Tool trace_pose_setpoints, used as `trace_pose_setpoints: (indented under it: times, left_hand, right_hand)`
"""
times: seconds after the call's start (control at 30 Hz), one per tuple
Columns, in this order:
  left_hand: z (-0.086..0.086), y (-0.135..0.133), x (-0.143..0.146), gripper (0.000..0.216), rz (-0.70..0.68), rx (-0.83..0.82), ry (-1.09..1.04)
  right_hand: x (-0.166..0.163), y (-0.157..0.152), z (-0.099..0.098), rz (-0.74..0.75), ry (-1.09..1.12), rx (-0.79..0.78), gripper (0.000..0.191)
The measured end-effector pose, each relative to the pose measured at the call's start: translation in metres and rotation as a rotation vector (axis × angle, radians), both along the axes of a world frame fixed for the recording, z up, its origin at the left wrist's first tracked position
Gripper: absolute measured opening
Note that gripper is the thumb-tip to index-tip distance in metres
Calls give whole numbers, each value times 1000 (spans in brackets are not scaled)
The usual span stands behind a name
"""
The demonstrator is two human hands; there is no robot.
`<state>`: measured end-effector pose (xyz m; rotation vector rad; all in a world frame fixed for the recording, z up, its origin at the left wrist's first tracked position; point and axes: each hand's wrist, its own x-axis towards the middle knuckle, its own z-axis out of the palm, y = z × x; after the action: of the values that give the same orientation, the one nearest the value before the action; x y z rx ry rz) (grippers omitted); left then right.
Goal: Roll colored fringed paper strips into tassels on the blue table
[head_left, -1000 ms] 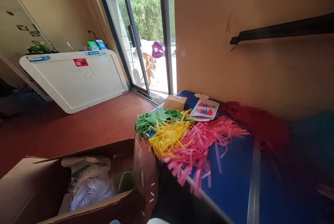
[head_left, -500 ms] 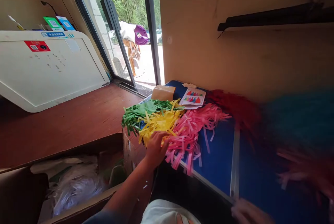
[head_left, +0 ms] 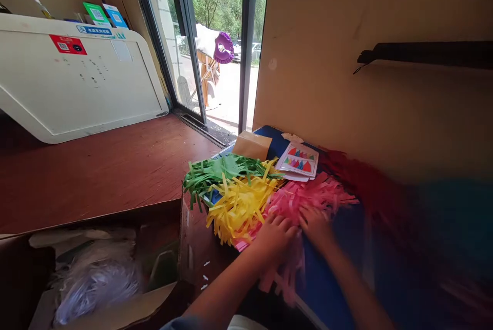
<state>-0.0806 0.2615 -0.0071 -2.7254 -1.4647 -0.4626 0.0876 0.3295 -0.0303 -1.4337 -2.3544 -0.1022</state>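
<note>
Both of my hands are at a pink paper tassel on the blue folding table. My left hand has its fingers bent into the pink strips, thumb hidden. Close by on the right, my right hand curls its fingers onto the same tassel. Some pink strips hang over the table's front edge. Left of them lies a yellow tassel, with a green tassel behind it. A printed card picturing coloured tassels rests beyond the pink one.
The blue table carries a brown packet and a dark red tassel. At lower left an open cardboard box holds clear plastic bags. A white board leans by the glass door. The right side is dark and blurred.
My right hand has come from the lower right onto the pink tassel. My left hand has shifted right from the yellow-pink border onto the pink strips. The view has turned slightly.
</note>
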Motion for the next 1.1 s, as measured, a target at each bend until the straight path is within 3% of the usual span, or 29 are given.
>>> trace_pose_setpoints:
  times: [0.17, 0.3, 0.5, 0.6, 0.67, 0.8, 0.97, 1.1]
  left_hand:
    - [-5, -26, -12, 31, 60, 126, -133]
    - [9, -39, -19, 32, 106, 106, -220]
    - [32, 8, 7, 38, -146, 51, -44]
    - [36, 20, 20, 37, -163, 31, 34]
    - [33, 11, 20, 35, -154, 5, 17]
    - [16, -35, 5, 21, -97, -10, -125]
    - [11, -79, -16, 4, -85, 35, -382]
    - [26, -81, -8, 10, -133, -28, -423]
  right_hand:
    - [4, -7, 2, -44, -69, 70, 28]
    - [5, -11, 3, -49, -71, 133, 19]
    - [3, -13, -7, -127, -143, 150, 27]
    - [6, -10, -13, -157, -183, 159, 32]
    - [7, -8, -15, -156, -181, 154, 30]
    - [6, -5, -13, -87, -116, 139, 21]
    - [0, -4, 9, -174, 78, 174, 20]
    - [-2, 3, 53, -292, 158, 87, 20]
